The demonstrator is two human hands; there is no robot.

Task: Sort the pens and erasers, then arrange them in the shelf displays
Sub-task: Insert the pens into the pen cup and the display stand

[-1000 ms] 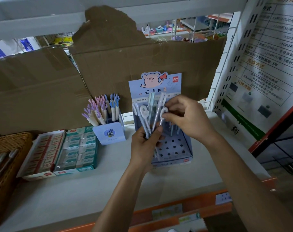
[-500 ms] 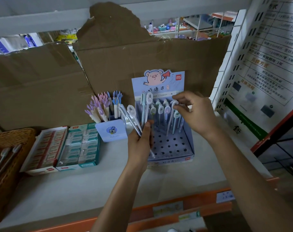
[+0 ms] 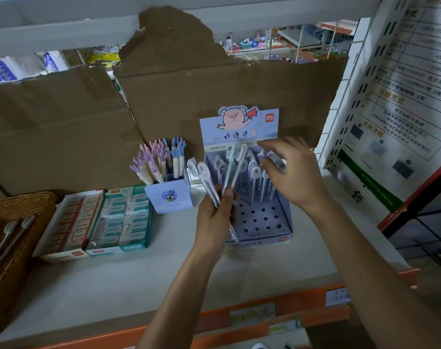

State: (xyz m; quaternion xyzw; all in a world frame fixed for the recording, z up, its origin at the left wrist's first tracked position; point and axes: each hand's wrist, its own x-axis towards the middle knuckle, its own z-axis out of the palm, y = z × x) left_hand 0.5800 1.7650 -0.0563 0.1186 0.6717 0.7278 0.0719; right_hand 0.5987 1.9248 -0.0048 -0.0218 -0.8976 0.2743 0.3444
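A blue pen display box [image 3: 261,224] with a pig header card stands on the shelf; its base is full of holes. Several pens with rounded tops [image 3: 254,172] stand upright in its back rows, and the front rows of holes hold nothing. My left hand [image 3: 214,217] is in front of the box, shut on a fanned bunch of the same pens [image 3: 228,170]. My right hand [image 3: 293,175] hovers over the standing pens at the box's right side. It is motion-blurred, with fingers spread and nothing clearly in them.
Left of the box stands a blue cup [image 3: 169,197] of claw-topped pens. Two open eraser boxes [image 3: 71,222] [image 3: 123,217] lie beside it, and a wicker basket [image 3: 10,205] with pens sits at far left. Torn cardboard [image 3: 214,84] backs the shelf. A poster [image 3: 403,96] hangs at right.
My right hand took a pen from the bunch, set it in the display's back right rows, and has let go, now hovering with fingers spread. My left hand stayed in place with the bunch.
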